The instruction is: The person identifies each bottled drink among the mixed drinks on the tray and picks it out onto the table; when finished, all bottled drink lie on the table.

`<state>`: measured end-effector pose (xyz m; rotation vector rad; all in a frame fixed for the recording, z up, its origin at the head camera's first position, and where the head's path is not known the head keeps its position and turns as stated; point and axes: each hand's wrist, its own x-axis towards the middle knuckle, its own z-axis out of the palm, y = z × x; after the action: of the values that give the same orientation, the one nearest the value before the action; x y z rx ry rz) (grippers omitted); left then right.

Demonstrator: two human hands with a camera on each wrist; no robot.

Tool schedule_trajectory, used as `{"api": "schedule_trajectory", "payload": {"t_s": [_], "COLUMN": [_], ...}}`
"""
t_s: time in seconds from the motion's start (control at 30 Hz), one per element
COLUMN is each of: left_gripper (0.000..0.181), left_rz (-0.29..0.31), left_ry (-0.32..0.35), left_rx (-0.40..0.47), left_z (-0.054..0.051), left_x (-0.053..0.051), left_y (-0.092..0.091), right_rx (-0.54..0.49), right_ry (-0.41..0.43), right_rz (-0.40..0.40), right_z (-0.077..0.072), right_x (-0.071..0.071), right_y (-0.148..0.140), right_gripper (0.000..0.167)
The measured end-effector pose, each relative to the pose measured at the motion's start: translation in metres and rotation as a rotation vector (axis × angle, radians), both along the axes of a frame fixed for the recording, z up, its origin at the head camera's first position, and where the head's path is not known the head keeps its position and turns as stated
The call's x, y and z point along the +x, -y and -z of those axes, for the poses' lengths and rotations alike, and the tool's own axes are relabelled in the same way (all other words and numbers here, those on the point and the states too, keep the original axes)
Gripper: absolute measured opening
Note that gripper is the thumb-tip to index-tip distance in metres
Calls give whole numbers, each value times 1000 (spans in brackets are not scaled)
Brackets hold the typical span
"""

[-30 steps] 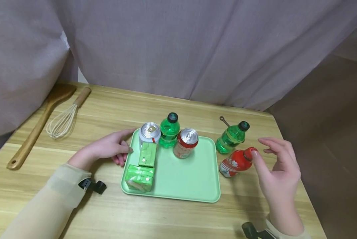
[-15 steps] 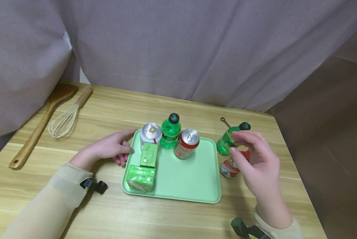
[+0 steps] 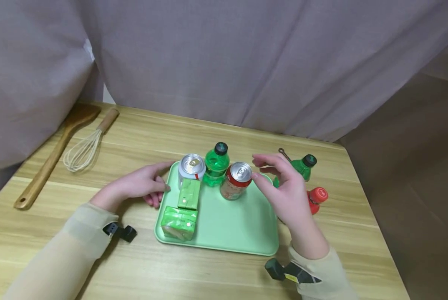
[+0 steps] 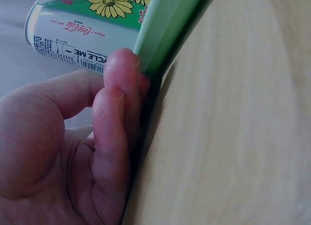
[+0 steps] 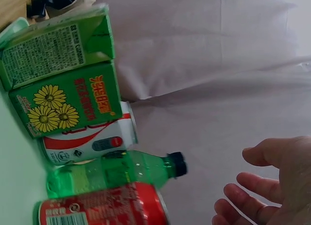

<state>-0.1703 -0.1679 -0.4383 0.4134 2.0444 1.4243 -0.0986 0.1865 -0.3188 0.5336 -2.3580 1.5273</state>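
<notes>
My left hand (image 3: 141, 183) holds the left rim of the light green tray (image 3: 224, 233), thumb at the rim. My right hand (image 3: 284, 183) is raised over the tray's right side, thumb and fingers apart, holding nothing. Just left of its fingertips stands a red soda can (image 3: 236, 181). Beside that can are a green bottle (image 3: 216, 163) with a black cap and a white soda can (image 3: 191, 166). In front of them stand a green drink carton (image 3: 188, 194) and a wrapped green carton pack (image 3: 179, 223). In the right wrist view, the right fingers (image 5: 243, 203) are spread beyond the red can.
Right of the tray are a second green bottle (image 3: 304, 165) and a red-capped bottle (image 3: 316, 199), both partly hidden by my right hand. A small brown handle (image 3: 283, 153) shows behind them. A wooden spatula (image 3: 55, 156) and a whisk (image 3: 90, 141) lie at left.
My right hand has moved left from beside the red-capped bottle, across the two loose bottles, to the red can on the tray. My left hand stays at the tray's rim.
</notes>
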Motion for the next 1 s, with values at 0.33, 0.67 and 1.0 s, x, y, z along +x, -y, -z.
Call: {"api": "schedule_trajectory", "payload": {"t_s": [0.33, 0.67, 1.0], "left_gripper": [92, 92, 92], "left_rz": [4, -2, -7], "left_ry": [-4, 2, -17], "left_rx": [-4, -5, -10], "left_z": [2, 4, 2], "left_x": [-2, 1, 0], "left_y": [-2, -5, -1], "right_rx": [147, 203, 296], "right_ry": [85, 182, 140], "right_rz": [44, 42, 32], "right_z": [11, 14, 20], "right_x": [-33, -50, -63], "right_y": [26, 48, 57], "right_gripper": [39, 42, 43]}}
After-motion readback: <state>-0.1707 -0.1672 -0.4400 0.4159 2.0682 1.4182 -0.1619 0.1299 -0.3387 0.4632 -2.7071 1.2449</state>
